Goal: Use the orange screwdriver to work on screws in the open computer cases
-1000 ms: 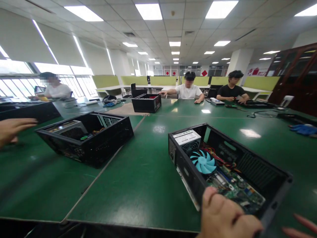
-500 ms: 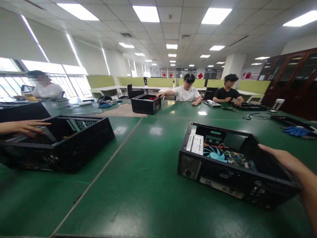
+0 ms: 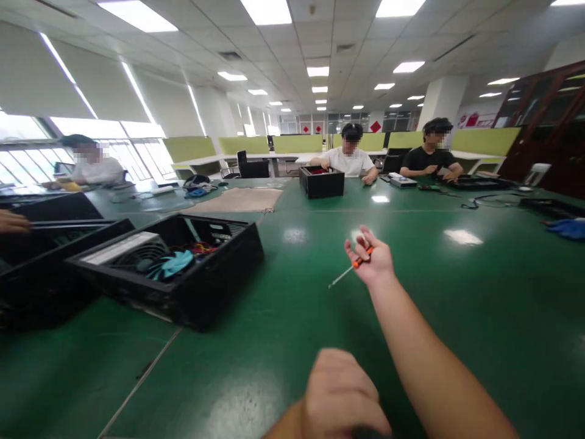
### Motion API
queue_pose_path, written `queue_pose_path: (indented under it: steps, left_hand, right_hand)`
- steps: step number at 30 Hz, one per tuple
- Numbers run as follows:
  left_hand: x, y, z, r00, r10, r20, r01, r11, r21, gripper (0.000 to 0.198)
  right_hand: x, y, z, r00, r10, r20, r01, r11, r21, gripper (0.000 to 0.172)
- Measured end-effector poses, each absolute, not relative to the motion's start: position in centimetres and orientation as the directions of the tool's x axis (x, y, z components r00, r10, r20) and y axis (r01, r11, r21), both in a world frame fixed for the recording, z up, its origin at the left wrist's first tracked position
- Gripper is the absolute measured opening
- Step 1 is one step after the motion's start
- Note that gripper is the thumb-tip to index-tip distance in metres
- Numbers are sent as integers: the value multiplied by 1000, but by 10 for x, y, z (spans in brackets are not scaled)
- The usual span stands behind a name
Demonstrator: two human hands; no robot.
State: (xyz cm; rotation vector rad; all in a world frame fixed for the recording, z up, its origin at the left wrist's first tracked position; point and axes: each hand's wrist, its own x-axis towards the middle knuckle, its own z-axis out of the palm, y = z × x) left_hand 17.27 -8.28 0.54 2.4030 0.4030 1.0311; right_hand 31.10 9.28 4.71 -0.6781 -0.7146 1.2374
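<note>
Right hand [image 3: 372,259]: palm up at right of centre, fingers curled around the screwdriver.
Screwdriver [image 3: 357,264]: orange-and-black handle, thin straight metal shaft, tip angled near and left, well apart from the blue-fan case.
Left hand [image 3: 342,390]: blurred, lowest in view, rounded like a fist; a dark patch shows under it, and whether the fingers hold that cannot be told.
Blue-fan case [image 3: 228,274]: left, black, box-shaped, open-topped, straight-rimmed; curved pale-blue fan blades [image 3: 171,266] inside.
Open room: smooth, glossy green tabletop [image 3: 283,292] stretches from this case's right wall to the right hand.
Seam [image 3: 137,384]: thin, pale, running from near left toward the case.
Left-edge case [image 3: 50,292]: black, just beside; a co-worker's hand [image 3: 13,222] is at its far rim.
Far case [image 3: 322,184]: small-looking, boxy, beyond the right hand.
</note>
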Motion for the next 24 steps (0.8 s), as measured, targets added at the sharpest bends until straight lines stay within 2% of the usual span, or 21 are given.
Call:
queue_pose_path:
  steps: [2,4,6,8,11,15,17,21,24]
  left_hand:
    - [167,-56,14,495,487,720,45,-842,538,37]
    - [170,-27,20,503,518,691,63,-820,569,29]
    - [180,-2,19,644,572,508,115,-729,675,28]
    - [195,13,12,753,589,295,168,-605,778,37]
    - [216,18,0,818,563,122,183,-456,871,44]
    - [237,12,0,782,623,26,140,-216,966,53]
    - [247,13,4,719,694,23,101,-137,985,57]
    - [261,18,7,557,828,60,43,-101,994,68]
    - [264,19,3,545,836,66,17,-90,996,66]
  right_hand:
    - [342,99,55,297,949,106,-705,292,-646,5]
    - [376,102,65,400,912,96,-767,390,-510,13]
    - [401,101,74,473,876,92,-794,469,-387,20]
    - [415,98,80,514,853,93,-808,517,-283,26]
    - [419,94,85,515,852,97,-834,524,-173,33]
    - [410,94,88,467,880,90,-873,475,-109,40]
    - [403,96,89,441,893,87,-887,449,-106,41]
    - [392,100,88,407,910,80,-898,415,-144,38]
    - [392,103,85,411,909,67,-889,416,-192,33]
